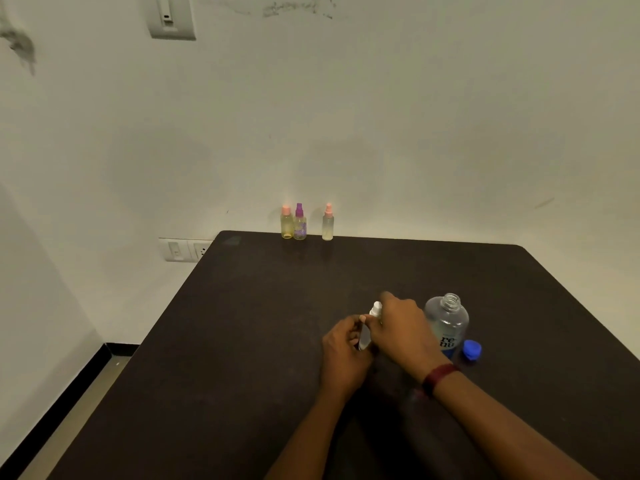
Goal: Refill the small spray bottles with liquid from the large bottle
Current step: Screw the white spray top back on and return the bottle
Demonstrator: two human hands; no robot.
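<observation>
My left hand grips the body of a small clear spray bottle standing on the dark table. My right hand curls over the bottle's white spray top; most of the bottle is hidden by both hands. Just right of my hands stands the large clear bottle, uncapped, with a blue label. Its blue cap lies on the table beside it. Three more small spray bottles stand at the table's far edge: a yellowish one with a pink top, a purple-topped one and a clear one with a pink top.
A pale wall rises right behind the table's far edge. A wall socket sits low at the left of the table, a switch plate high up. The floor shows at the lower left.
</observation>
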